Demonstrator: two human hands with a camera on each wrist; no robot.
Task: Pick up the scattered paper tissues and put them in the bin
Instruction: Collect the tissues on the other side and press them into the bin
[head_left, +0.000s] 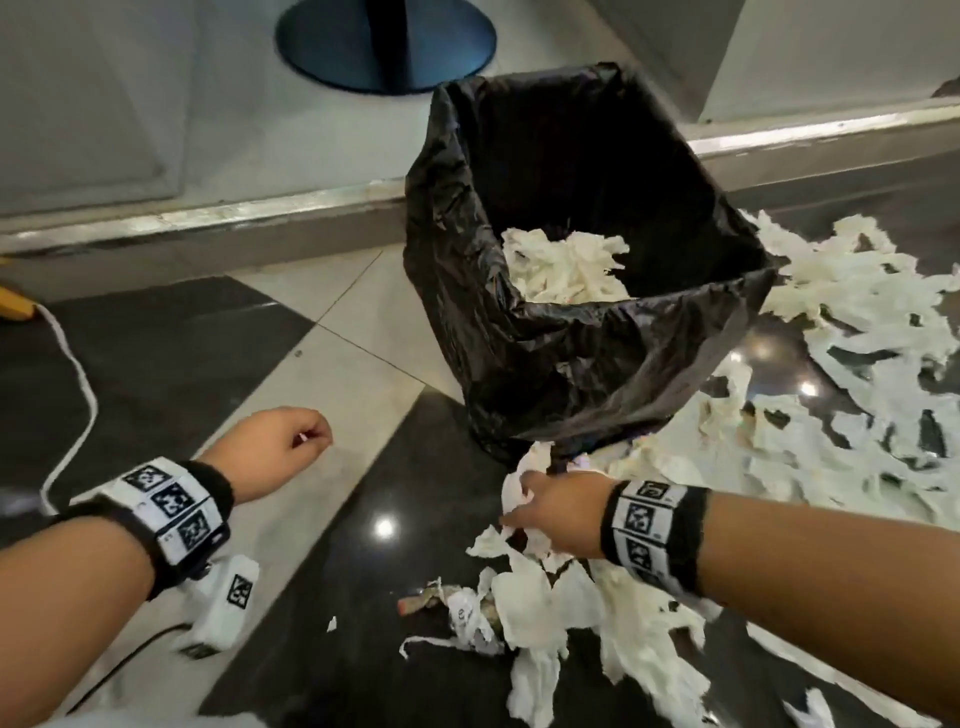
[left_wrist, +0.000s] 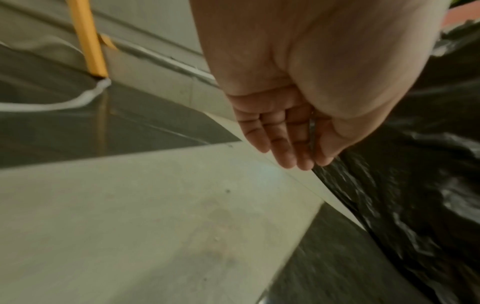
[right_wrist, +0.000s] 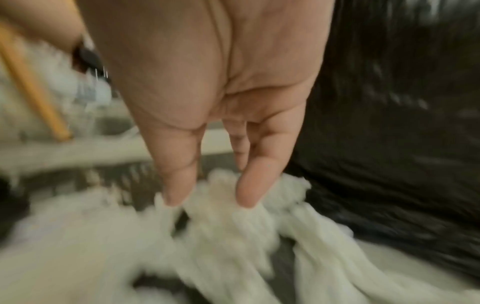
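Tissues (head_left: 524, 493) at the bin's (head_left: 597, 364) six o'clock are pinched by the right hand (head_left: 556, 512) and should be bunched firmly before lifting, the left hand (head_left: 270, 447) hanging loosely curled, empty.

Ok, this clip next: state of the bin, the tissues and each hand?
bin: upright, black-lined, open, holds some tissues.
tissues in bin: crumpled pile at bottom.
scattered tissues: lying torn on the floor beside the bin.
left hand: loosely curled, holding nothing.
right hand: fingers grasping floor tissue.

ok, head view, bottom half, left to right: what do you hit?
White cable → left hand → right hand, touching a tissue → scattered tissues on the floor.
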